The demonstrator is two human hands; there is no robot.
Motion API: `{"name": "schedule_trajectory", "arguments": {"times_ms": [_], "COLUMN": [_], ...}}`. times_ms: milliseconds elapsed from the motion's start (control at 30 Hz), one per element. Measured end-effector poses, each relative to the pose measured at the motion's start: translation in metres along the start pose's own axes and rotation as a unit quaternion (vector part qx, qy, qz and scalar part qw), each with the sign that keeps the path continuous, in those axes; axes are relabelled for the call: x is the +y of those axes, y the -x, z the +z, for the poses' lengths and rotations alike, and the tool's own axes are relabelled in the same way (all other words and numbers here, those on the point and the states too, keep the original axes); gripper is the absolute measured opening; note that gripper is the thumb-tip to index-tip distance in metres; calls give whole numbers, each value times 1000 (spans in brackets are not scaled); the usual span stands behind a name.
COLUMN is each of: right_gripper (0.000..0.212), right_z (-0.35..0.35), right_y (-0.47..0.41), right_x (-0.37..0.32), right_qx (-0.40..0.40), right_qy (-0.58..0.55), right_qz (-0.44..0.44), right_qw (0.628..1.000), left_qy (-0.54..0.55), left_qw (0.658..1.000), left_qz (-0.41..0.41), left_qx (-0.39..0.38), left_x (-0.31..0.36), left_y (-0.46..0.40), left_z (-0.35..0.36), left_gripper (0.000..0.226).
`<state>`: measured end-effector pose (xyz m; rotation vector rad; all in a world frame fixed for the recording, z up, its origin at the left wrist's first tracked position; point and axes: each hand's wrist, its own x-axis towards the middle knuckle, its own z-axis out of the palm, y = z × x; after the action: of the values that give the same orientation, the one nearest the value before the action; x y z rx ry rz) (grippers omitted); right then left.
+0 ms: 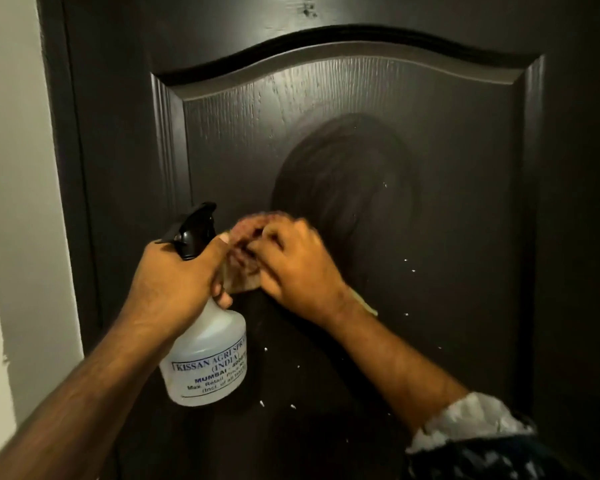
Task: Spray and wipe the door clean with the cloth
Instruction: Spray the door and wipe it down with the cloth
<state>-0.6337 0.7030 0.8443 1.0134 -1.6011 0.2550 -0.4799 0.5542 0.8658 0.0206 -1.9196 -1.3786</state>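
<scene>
A dark brown panelled door fills the view, with a rounded damp wiped patch in the middle of its raised panel. My left hand grips the neck of a translucent white spray bottle with a black trigger head, held upright just in front of the door. My right hand presses a bunched reddish and beige cloth flat against the panel, left of and below the damp patch. The cloth is blurred and mostly hidden under my fingers.
A pale wall and the dark door frame run down the left side. Small white specks dot the lower part of the door panel. A patterned rolled sleeve covers my right forearm.
</scene>
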Motion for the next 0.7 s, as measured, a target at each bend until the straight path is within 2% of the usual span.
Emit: {"name": "schedule_trajectory", "arguments": {"times_ms": [67,133,233,300,400,533,633,700], "right_gripper": [40,40,34,29,25,34,41,41], "right_z": [17,30,37,32,9,-54,-100,-113], "right_y": [42,86,148,165,140,81,43,24], "right_x": [-21,-37,-55,-50,-14,64,120,139], "right_qx": [-58,-120,-221,-240,-160,16,147,208], "right_qy": [-18,-25,-18,-9,19,77,109,102], "right_qz": [-30,-76,-164,-194,-171,-8,155,233], "right_qw": [998,990,961,951,972,997,971,944], "left_qy": [-21,3,29,25,18,7,10,14], "left_qw": [1000,1000,998,997,996,993,992,991], "left_qz": [-4,-25,-43,-43,-41,-31,-35,-37], "left_qx": [10,-11,-42,-58,-78,-110,-119,-127], "left_x": [-2,-5,-9,-11,-12,-14,-17,-19], "left_y": [3,7,16,21,28,32,35,37], "left_z": [0,2,2,4,12,28,41,47], "left_gripper": [38,34,30,35,42,40,43,44]}}
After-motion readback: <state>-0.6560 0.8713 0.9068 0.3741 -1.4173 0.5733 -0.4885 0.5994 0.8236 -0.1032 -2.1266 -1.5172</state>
